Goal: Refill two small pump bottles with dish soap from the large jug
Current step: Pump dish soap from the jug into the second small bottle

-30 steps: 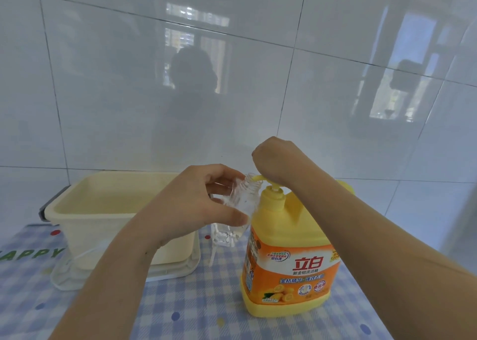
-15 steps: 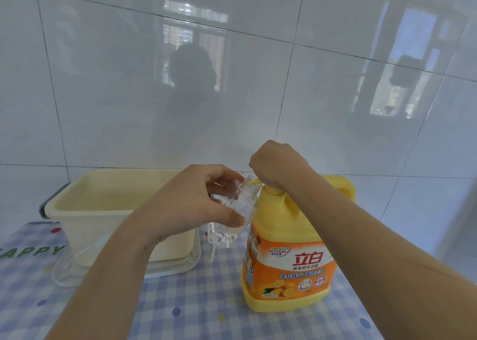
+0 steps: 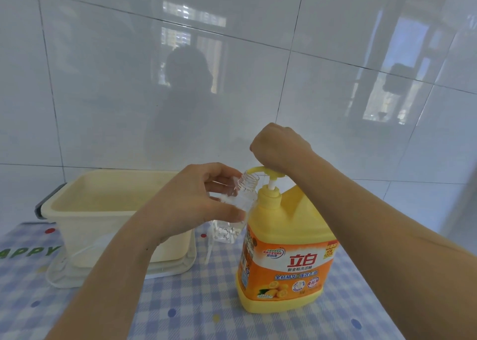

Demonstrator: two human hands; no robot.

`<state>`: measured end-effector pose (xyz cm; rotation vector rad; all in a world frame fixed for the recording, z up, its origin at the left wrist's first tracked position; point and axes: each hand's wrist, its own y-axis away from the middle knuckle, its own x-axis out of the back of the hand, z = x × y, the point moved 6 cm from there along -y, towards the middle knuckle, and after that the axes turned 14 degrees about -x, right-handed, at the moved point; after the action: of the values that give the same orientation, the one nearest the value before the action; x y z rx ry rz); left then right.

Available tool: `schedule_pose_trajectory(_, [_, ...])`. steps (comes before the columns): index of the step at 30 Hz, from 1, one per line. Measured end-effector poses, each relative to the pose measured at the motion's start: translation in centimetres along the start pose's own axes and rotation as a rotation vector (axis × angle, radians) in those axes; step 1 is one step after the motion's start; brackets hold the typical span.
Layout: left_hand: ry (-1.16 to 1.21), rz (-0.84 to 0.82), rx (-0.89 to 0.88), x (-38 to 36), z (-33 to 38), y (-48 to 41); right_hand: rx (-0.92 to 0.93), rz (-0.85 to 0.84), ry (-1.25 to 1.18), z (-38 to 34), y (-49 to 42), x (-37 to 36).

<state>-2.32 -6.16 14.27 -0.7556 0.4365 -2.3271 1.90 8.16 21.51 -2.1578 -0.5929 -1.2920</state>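
A small clear bottle (image 3: pixel 247 186), uncapped and tilted, is held with its mouth just under the spout of the pump head (image 3: pixel 267 171) on a large yellow dish soap jug (image 3: pixel 286 249). The left hand (image 3: pixel 196 205) grips the bottle, fingers and thumb wrapped round it; the right hand (image 3: pixel 280 150) curls over the pump head. The jug stands on a checked tablecloth (image 3: pixel 193 301), right of a cream tub (image 3: pixel 103 210), near a white tiled wall (image 3: pixel 103 81)

Glossy wall tiles (image 3: pixel 103 81), clear plastic bottle (image 3: pixel 242 197), checked cloth (image 3: pixel 196 301)

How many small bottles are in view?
1: a bottle in the left hand, neck at the jug's spout. Another may be hidden in the tub or behind the jug.
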Motion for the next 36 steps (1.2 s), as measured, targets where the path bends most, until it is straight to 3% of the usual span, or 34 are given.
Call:
schedule_pose_trajectory(13, [-0.017, 0.003, -0.025, 0.2, 0.1, 0.0, 0.006, -0.087, 0.101, 0.2, 0.2, -1.9])
schedule_pose_trajectory(36, [-0.083, -0.044, -0.020, 0.0, -0.3, 0.0, -0.068, -0.097, -0.004, 0.9, 0.8, -2.5])
